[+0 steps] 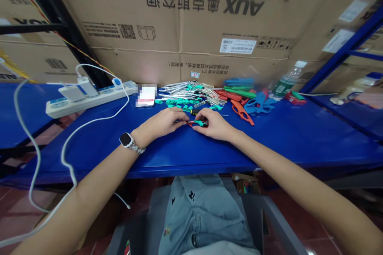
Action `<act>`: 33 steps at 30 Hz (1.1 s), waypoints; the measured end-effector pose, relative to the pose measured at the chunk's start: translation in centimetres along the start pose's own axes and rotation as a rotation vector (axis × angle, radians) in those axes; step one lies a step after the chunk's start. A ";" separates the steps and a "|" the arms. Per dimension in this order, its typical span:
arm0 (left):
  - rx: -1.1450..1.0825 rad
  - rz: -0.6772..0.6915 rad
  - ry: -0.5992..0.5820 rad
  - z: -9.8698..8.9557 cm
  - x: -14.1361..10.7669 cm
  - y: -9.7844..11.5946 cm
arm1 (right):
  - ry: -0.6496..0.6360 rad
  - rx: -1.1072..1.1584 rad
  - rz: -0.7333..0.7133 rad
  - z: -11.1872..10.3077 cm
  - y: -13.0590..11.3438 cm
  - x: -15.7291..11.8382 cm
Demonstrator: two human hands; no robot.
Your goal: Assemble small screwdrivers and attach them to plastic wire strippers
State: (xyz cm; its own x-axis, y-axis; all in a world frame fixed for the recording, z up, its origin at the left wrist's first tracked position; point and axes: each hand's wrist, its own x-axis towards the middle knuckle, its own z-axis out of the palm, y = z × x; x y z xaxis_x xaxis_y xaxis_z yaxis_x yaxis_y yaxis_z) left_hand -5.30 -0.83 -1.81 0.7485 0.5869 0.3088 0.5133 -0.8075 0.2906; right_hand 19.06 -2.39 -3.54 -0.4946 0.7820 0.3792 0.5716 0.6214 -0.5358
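Note:
Both hands meet over the blue table, near its middle. My right hand [212,122] is closed around a small red piece with a green part [200,123]. From the other side, my left hand [172,121] pinches the left end of the same piece between thumb and fingers. Just behind the fingers lies a black and yellow screwdriver [195,112]. Beyond it are a pile of metal rods [176,87] and scattered green pieces [172,102]. To the right rest red-orange plastic parts [243,112] and blue plastic parts [259,104].
A white power strip [101,95] with plugs and cables stands at the left; one cable runs over the table. Behind are a phone [146,96] and large cardboard boxes [185,24]. A bottle [285,83] and a red box [295,98] stand at the right.

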 end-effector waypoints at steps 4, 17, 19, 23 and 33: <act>-0.048 0.022 0.013 -0.2 0.0 -0.5 | 0.002 0.000 -0.003 -0.1 -0.1 0.0; -0.036 -0.045 -0.039 -0.5 -0.1 0.6 | 0.025 0.022 -0.005 0.0 0.0 -0.2; -0.032 -0.059 -0.048 -0.5 -0.2 0.6 | 0.027 0.026 -0.002 0.0 0.0 -0.2; -0.034 -0.104 -0.043 -0.6 -0.3 -0.2 | 0.024 0.022 0.011 0.0 -0.1 -0.2; -0.052 -0.111 -0.042 -0.7 -0.4 -0.5 | 0.028 0.013 0.025 0.1 -0.1 -0.2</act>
State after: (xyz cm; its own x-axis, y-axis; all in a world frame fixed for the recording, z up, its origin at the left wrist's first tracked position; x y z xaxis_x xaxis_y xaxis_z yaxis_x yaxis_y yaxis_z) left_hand -6.12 -0.63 -1.46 0.7059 0.6684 0.2344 0.5722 -0.7332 0.3676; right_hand 19.08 -2.63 -3.62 -0.4618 0.7984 0.3864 0.5751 0.6012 -0.5548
